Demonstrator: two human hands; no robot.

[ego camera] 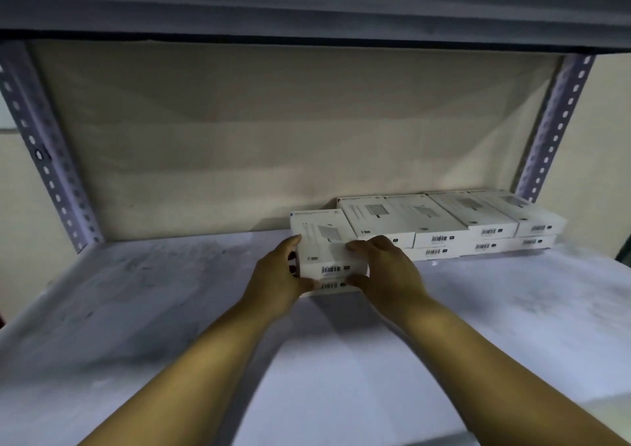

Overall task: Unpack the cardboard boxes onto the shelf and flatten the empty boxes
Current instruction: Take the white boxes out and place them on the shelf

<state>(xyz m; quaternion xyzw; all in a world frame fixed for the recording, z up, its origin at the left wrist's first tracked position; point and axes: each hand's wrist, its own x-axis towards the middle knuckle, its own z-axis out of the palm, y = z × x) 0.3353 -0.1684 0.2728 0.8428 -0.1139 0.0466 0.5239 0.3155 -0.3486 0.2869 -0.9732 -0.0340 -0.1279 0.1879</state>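
A: Where's the stack?
B: Two white boxes (pixel 324 241) on the shelf (pixel 136 309), left hand (pixel 278 275) and right hand (pixel 386 268) gripping either side. Right edge just beside the stacked row (pixel 444 220) at the back wall.
A: Room?
B: Shelf bare to the left. Long axis front-to-back, barcode ends facing the camera.

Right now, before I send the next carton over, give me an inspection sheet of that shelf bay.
Surface: shelf board, pale, scuffed and dusty.
Job's things: held pair of white boxes, stacked; row of white boxes, two layers high, at back right.
Clutter: nothing seen.
Hands: left hand and right hand grip the held pair from either side.
Cables: nothing seen.
Surroundings: perforated uprights, beige back panel, shelf above.
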